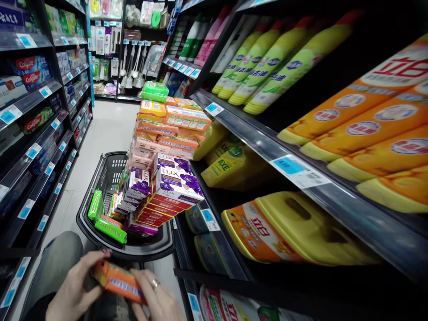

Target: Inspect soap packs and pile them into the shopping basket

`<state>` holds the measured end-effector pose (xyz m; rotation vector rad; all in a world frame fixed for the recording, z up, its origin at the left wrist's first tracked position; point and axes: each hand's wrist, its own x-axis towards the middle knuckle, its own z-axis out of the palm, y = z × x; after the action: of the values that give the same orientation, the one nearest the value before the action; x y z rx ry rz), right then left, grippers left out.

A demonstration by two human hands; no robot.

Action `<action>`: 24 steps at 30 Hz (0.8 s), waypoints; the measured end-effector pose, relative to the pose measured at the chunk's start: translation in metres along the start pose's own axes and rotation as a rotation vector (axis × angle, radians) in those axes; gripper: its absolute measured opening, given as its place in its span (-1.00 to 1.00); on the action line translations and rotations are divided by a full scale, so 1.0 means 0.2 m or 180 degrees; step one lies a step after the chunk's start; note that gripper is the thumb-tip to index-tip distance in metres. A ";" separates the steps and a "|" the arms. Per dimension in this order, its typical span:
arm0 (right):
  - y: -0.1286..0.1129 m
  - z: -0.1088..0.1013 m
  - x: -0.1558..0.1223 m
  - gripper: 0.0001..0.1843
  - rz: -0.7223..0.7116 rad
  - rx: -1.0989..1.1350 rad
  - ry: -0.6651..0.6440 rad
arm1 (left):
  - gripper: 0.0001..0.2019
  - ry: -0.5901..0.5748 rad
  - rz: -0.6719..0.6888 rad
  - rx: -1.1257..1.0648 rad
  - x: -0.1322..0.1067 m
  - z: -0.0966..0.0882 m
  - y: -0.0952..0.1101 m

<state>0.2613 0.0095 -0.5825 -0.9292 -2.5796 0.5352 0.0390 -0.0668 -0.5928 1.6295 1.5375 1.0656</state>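
Note:
My left hand and my right hand hold an orange-wrapped soap bar between them, low in the view. The left fingers grip one end of it, the right fingers the other; a ring shows on my right hand. Just beyond is a black shopping basket on the floor. Green-wrapped bars lie at its near left. White and purple LUX soap boxes are stacked on its right side. Behind them rises a tall pile of pink and orange soap packs, topped by a green pack.
Shelves on the right carry yellow-green bottles, orange detergent bottles and a big yellow jug. Toothpaste boxes line the left shelves. Pale aisle floor runs toward hanging brushes. My knee is at lower left.

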 end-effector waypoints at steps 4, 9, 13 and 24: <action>0.09 -0.04 0.25 -0.63 0.0776 0.0000 0.0294 | -0.50 0.1375 -0.0856 0.0659 -0.09 -0.01 -0.20; 0.12 0.07 0.60 -0.61 0.1444 -0.0292 -0.0439 | -0.35 0.1460 -0.1078 0.2419 -0.27 -0.03 -0.60; 0.11 0.20 0.74 -0.59 0.1431 -0.0253 -0.0714 | -0.27 0.1061 -0.0834 0.3152 -0.34 -0.04 -0.81; 0.25 0.32 0.82 -0.74 0.1356 0.0050 -0.1565 | -0.28 0.1021 -0.0793 0.3393 -0.25 -0.07 -0.84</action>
<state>0.1405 0.1401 -0.6298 -1.5163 -2.7851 1.0065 -0.0507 -0.1007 -0.7405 1.8430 2.7221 0.3392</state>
